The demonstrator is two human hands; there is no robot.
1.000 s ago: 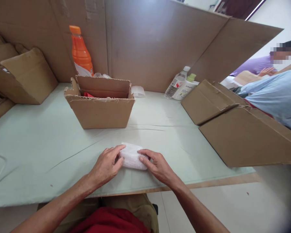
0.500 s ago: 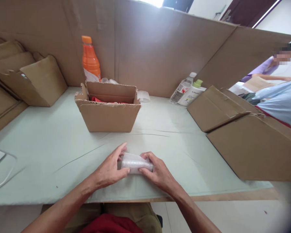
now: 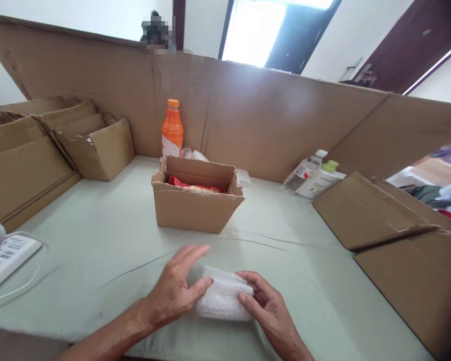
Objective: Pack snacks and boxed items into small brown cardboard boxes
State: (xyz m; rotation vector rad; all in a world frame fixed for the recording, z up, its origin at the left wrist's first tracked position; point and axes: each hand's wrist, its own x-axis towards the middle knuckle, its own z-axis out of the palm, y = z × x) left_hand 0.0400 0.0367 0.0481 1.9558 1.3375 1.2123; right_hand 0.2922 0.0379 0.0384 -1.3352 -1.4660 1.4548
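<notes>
While the left hand (image 3: 175, 286) is splayed, the right hand (image 3: 270, 307) pinches a bubble-wrap bundle (image 3: 224, 298) lying lengthwise left-to-right.

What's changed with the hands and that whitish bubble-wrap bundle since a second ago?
The left hand has lifted its fingers away from the whitish bubble-wrap bundle, its thumb remaining over the left end. The camera view has shifted. The right hand still grips the bundle's right end; the open-topped brown cardboard box stays put.
</notes>
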